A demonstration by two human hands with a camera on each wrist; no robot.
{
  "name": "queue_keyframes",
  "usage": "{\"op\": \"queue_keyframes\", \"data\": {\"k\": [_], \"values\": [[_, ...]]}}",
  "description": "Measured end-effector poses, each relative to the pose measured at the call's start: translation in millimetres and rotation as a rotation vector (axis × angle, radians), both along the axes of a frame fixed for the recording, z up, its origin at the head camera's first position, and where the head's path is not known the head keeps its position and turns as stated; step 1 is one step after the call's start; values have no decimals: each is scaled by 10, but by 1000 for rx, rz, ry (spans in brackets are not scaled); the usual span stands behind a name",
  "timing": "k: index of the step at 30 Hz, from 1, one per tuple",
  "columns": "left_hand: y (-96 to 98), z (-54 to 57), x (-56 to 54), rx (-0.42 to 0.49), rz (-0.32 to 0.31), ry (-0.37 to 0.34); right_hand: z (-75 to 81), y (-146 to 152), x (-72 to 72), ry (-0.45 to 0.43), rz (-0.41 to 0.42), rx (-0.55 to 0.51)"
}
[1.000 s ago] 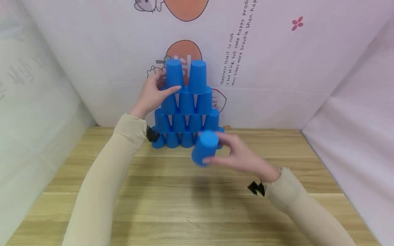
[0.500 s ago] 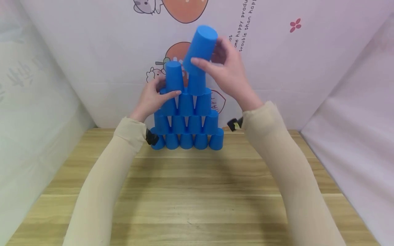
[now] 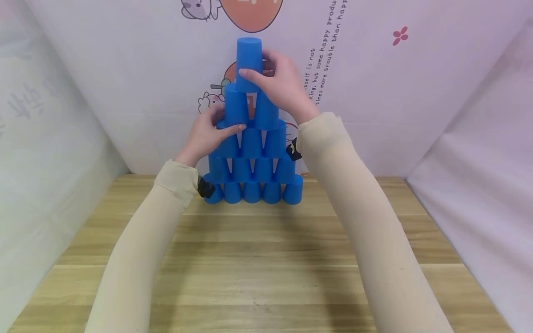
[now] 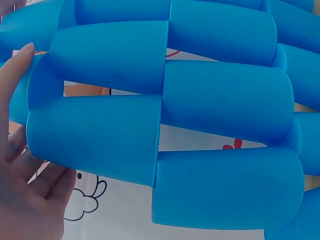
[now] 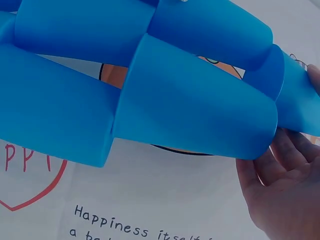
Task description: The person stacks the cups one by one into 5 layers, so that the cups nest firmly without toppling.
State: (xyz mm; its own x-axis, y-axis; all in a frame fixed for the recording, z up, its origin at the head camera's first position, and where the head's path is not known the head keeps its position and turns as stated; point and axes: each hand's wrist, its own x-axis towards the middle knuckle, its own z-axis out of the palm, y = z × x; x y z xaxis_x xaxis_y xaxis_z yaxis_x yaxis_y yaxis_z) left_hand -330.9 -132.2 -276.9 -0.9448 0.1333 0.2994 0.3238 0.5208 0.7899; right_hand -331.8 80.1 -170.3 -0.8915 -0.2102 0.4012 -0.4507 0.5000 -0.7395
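A pyramid of upside-down blue cups (image 3: 251, 143) stands at the back of the wooden table. In the head view my right hand (image 3: 285, 85) holds the topmost cup (image 3: 249, 58), thumb across its front; its lower rim meets the tops of the two cups beneath. My left hand (image 3: 205, 134) curls round the left cup (image 3: 235, 104) of that two-cup row, the thumb lying across its lower front. The right wrist view has the held cup (image 5: 300, 100) at its right edge, against the right cup (image 5: 200, 100) of the row below. Fingers behind the cups are partly hidden.
Behind the pyramid hangs a white printed cloth (image 3: 354, 138), and pale cloth walls (image 3: 470, 185) rise on both sides. Bare wooden tabletop (image 3: 258, 268) lies in front of the pyramid. Small black wrist devices (image 3: 206, 186) sit close to the outer cups.
My right hand has lifted a cup from in front of the lower rows, up and then leftward onto the top of the pyramid. The left hand has stayed at its cup.
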Motion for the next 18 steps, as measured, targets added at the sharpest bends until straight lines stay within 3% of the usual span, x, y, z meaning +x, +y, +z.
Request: {"op": "queue_keyframes", "data": {"k": [15, 18], "values": [[3, 52, 20, 20, 13, -29, -22, 105, 2, -36, -18, 15], [-23, 50, 27, 28, 13, 16, -6, 171, 47, -41, -27, 14]]}}
